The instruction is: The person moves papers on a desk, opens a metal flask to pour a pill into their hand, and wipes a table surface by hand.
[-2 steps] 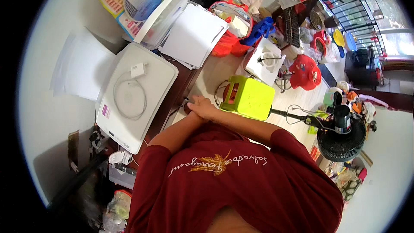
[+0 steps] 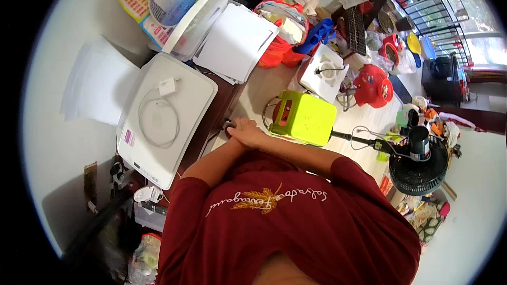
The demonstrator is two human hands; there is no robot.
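Observation:
My two hands are together in front of my dark red shirt, beside the desk's front edge. My right hand (image 2: pixel 248 131) lies across the left one, with its fingers stretched toward the desk. Mostly covered by it is my left hand (image 2: pixel 237 143), whose fingers I cannot make out. No object shows in either hand. A small dark knob (image 2: pixel 227 125) on the desk front is just past the fingertips. Left of the hands, a white printer (image 2: pixel 185 82) stands on the brown desk (image 2: pixel 224 100). On its lid lie a white charger (image 2: pixel 168 87) and a looped cable (image 2: pixel 141 113).
A stack of paper (image 2: pixel 235 39) lies beyond the printer. Right of my hands stands a lime green stool (image 2: pixel 311 119), near a white box (image 2: pixel 323 74) and a red rounded object (image 2: pixel 372 87). A black fan (image 2: pixel 419 166) is farther right. Bags and household goods crowd the back.

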